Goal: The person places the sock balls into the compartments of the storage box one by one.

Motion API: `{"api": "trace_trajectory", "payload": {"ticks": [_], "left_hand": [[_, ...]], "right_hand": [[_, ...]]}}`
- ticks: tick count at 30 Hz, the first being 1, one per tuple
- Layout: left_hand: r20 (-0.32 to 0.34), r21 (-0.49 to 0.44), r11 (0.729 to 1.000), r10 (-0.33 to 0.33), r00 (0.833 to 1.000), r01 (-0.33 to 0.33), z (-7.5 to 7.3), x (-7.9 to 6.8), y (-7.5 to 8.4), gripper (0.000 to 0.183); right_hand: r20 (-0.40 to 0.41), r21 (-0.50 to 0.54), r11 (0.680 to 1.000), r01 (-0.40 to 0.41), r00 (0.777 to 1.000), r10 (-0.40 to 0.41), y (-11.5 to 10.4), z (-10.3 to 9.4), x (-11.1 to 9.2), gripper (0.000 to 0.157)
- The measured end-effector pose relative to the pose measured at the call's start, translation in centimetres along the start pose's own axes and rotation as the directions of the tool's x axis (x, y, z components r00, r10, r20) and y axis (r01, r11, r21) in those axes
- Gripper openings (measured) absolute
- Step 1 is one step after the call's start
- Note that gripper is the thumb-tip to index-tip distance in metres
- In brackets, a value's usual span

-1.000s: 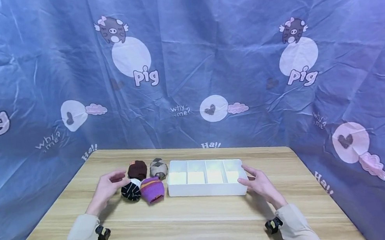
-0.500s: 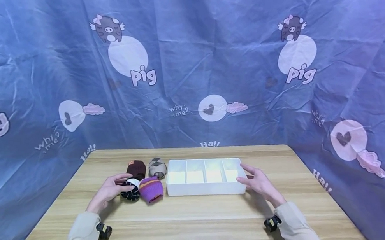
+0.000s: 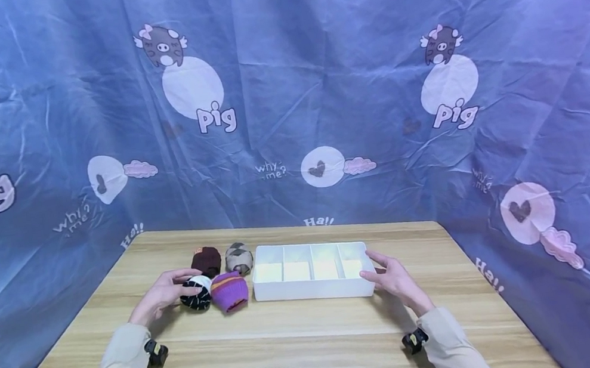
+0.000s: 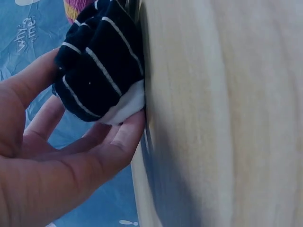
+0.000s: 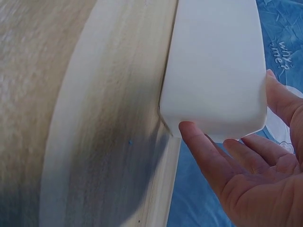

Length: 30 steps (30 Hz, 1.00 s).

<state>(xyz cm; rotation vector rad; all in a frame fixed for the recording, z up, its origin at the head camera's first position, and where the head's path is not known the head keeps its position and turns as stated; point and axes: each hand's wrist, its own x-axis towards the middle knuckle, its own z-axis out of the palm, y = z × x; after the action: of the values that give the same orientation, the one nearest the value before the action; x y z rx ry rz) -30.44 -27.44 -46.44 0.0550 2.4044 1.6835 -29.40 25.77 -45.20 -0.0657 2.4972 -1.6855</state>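
Observation:
In the head view, several rolled socks lie bunched at the table's left. My left hand (image 3: 168, 290) holds the black sock (image 4: 102, 64) with white stripes, thumb and fingers on opposite sides; its white part shows near the fingertips in the left wrist view. Touching or close beside it is a purple sock (image 3: 229, 293) with an orange stripe. Behind are a dark maroon sock (image 3: 206, 261) and a grey argyle sock (image 3: 239, 258). My right hand (image 3: 398, 281) grips the right end of the white divided box (image 5: 215, 61), thumb and fingers spread around that end.
The box's compartments stand in a row, with pale bottoms showing. A wooden table (image 3: 270, 354) carries everything. Blue printed cloth (image 3: 274, 90) hangs behind it and along both sides. A small black camera sits on each wrist.
My left hand has moved slightly right and down onto the black sock, and its fingers have come round it. My right hand stays at the box end. The head view has shifted slightly.

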Motion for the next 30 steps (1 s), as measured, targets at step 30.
{"api": "trace_trajectory", "payload": {"ticks": [30], "left_hand": [[-0.11,-0.047,0.986,0.156,0.982,-0.162,-0.6,0.3,3.7,0.066]], "right_hand": [[0.006,-0.009,1.0,0.005,1.0,-0.005,0.1,0.1,-0.1,0.074]]}}
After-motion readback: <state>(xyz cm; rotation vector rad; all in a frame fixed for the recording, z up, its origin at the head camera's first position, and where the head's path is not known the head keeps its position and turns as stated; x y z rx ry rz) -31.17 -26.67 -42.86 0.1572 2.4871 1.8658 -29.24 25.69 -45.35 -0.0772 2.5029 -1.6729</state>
